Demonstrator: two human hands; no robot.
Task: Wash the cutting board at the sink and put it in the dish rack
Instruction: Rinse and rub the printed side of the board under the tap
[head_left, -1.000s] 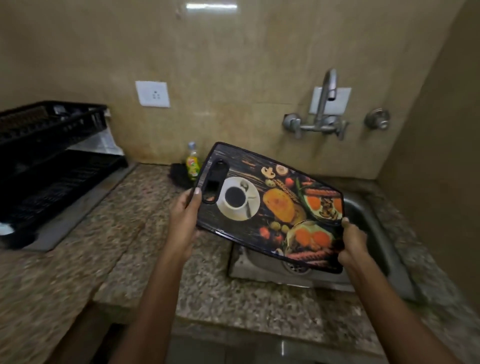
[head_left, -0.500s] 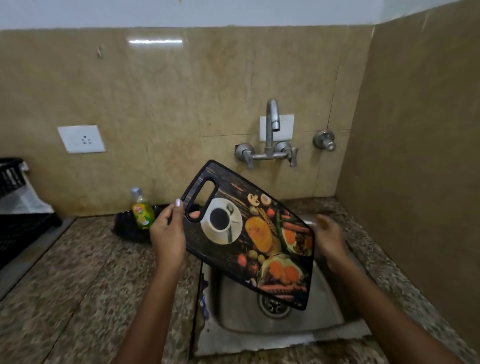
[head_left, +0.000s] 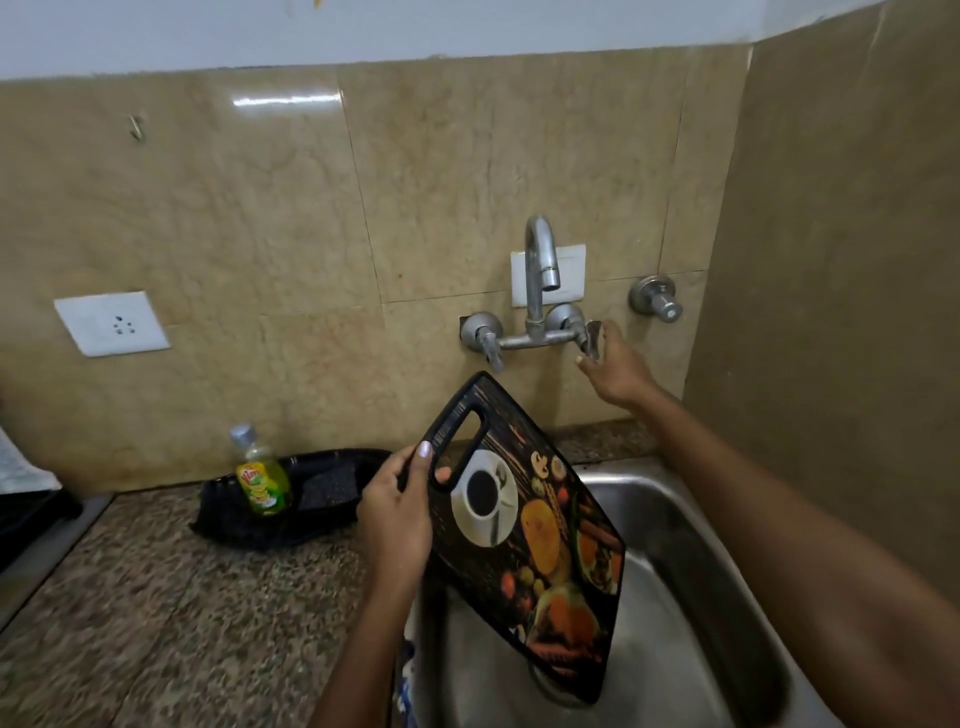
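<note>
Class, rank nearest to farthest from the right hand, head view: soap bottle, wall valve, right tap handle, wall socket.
1. right tap handle, pinched by right hand
2. wall valve, upper right
3. soap bottle, left counter
4. wall socket, far left

Left forearm: enters from the near edge at centre and angles up. The left hand (head_left: 397, 512) grips the handle bar of the dark food-printed plastic cutting board (head_left: 524, 545), thumb across the front, one fingertip visible through the slot.

Right arm: extended from near right toward the far wall. The right hand (head_left: 618, 371) pinches the grey metal lever tap handle (head_left: 592, 338), thumb above, forefinger below.
</note>
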